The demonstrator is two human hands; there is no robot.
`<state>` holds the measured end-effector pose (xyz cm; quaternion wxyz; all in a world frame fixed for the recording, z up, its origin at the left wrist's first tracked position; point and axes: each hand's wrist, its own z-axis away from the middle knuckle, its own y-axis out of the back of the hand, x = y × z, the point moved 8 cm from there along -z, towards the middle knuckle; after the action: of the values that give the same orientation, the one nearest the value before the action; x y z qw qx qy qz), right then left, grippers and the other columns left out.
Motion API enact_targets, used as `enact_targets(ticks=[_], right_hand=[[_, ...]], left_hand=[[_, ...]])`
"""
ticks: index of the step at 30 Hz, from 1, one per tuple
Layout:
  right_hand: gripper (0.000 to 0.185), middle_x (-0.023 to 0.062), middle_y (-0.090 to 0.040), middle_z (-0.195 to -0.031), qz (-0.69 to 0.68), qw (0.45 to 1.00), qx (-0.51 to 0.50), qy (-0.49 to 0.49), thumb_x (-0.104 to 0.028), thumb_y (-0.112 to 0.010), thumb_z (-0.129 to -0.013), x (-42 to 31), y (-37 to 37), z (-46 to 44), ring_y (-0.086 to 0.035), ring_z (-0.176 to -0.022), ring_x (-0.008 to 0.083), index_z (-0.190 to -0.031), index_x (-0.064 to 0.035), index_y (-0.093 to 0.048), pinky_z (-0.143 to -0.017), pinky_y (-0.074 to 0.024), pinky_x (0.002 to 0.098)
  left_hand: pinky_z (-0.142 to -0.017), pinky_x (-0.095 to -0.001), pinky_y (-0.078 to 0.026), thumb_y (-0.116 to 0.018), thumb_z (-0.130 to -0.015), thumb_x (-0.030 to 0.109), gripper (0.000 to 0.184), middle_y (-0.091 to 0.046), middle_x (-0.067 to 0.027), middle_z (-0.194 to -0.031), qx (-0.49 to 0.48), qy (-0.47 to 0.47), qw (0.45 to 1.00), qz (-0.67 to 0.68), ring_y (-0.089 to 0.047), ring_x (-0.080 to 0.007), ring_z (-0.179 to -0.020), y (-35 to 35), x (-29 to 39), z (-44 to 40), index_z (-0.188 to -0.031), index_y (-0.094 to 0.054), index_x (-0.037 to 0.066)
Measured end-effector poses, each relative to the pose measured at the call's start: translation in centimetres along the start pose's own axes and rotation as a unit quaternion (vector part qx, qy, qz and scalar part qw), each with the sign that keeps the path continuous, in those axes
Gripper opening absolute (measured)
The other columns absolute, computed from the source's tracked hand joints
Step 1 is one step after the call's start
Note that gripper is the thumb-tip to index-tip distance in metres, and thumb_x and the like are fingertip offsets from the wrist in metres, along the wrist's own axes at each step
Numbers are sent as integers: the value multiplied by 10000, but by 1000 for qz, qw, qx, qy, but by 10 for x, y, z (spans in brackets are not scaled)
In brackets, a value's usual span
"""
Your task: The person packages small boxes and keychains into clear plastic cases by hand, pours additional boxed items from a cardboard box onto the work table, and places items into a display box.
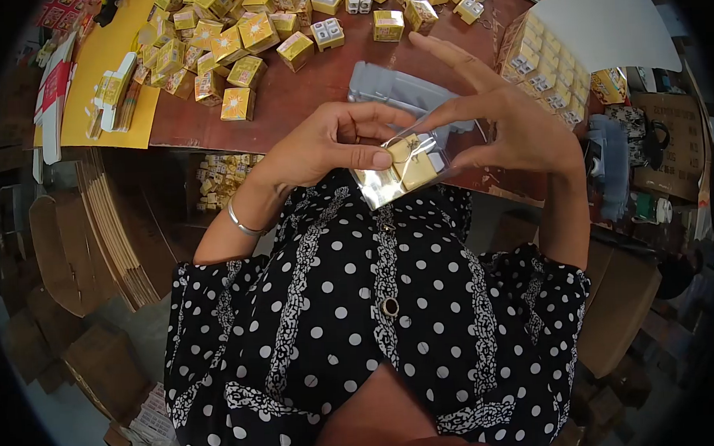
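Note:
Near the table's front edge, my left hand (322, 145) grips a clear plastic box (377, 192), its thumb pressed on the front face. Small yellow blocks (415, 166) with a whitish part beside them show through the plastic. My right hand (512, 124) curves around the box's right end, thumb and forefinger at its edges and the other fingers stretched out. Behind my hands, a stack of empty clear plastic boxes (403, 89) lies on the reddish-brown table (185, 127).
Many small yellow printed boxes (257, 32) are heaped at the back left. Several yellow blocks with grey-white faces (329, 33) stand near them. At the right is a filled clear pack (543, 67) beside a white sheet (611, 24). Folded cardboard (117, 233) leans below left.

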<state>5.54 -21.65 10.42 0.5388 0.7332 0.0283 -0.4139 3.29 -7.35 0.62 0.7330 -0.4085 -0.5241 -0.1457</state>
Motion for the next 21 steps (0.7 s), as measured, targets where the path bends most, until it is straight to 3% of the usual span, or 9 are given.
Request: enact_targets(ticks=[4,10,12,16,18,19,21], right_hand=[[522,118,-281,-1648,-53,998,-16,1,-174,-902,-604,12,-15,3,-268,-1514,331,-1110,-161,-774,-1220,-273,438],[477,129,-313,-1633,-146,989,-11,2,-205,-899,-644,26,-17,8,-305,-1502,337,-1102,-153,-777,-1180,-328,507],[428,182,-299,-1629,-175,984,-5,20,-266,-894,-707,29,-15,10,-279,-1513,364,-1090,-113,-780,-1152,-346,571],[463,225,-325,-1604,-190,981,30,33,-299,-883,-698,48,6,20,-302,-1502,370,-1088,-75,-769,-1152,-344,559],[525,264,-325,-1589,-270,957,91,50,-339,-858,-683,65,24,31,-318,-1495,368,-1092,-28,-753,-1138,-362,552],[557,282,-438,-1501,-278,951,124,58,-328,-843,-672,68,28,33,-470,-1390,340,-1102,8,-732,-1099,-415,491],[587,262,-503,-1416,-282,953,103,30,-322,-842,-675,71,36,37,-537,-1299,312,-1128,27,-709,-1065,-444,454]], left_hand=[[-875,-255,-547,-768,-895,129,531,-725,-89,-1138,-10,21,1000,14,-683,-116,-992,-1,-12,-1,-1367,-569,-9],[-907,-264,-538,-768,-896,130,529,-718,-84,-1154,-2,41,999,25,-674,-116,-1022,-4,-14,-3,-1368,-571,-6],[-918,-267,-535,-768,-895,129,532,-714,-84,-1164,-4,39,999,24,-672,-120,-1033,-4,-12,-4,-1372,-569,-3],[-940,-275,-529,-769,-887,113,546,-701,-87,-1195,-28,46,998,29,-653,-130,-1086,1,-8,0,-1382,-564,5],[-951,-283,-525,-772,-882,111,558,-697,-85,-1203,-29,25,999,7,-645,-136,-1107,5,-8,0,-1387,-559,5],[-962,-291,-520,-776,-877,109,570,-692,-83,-1211,-27,1,1000,-14,-636,-143,-1128,6,-5,-1,-1392,-555,4],[-977,-299,-513,-774,-875,99,579,-684,-91,-1230,-19,-6,999,-31,-627,-150,-1148,4,0,-3,-1400,-547,4]])
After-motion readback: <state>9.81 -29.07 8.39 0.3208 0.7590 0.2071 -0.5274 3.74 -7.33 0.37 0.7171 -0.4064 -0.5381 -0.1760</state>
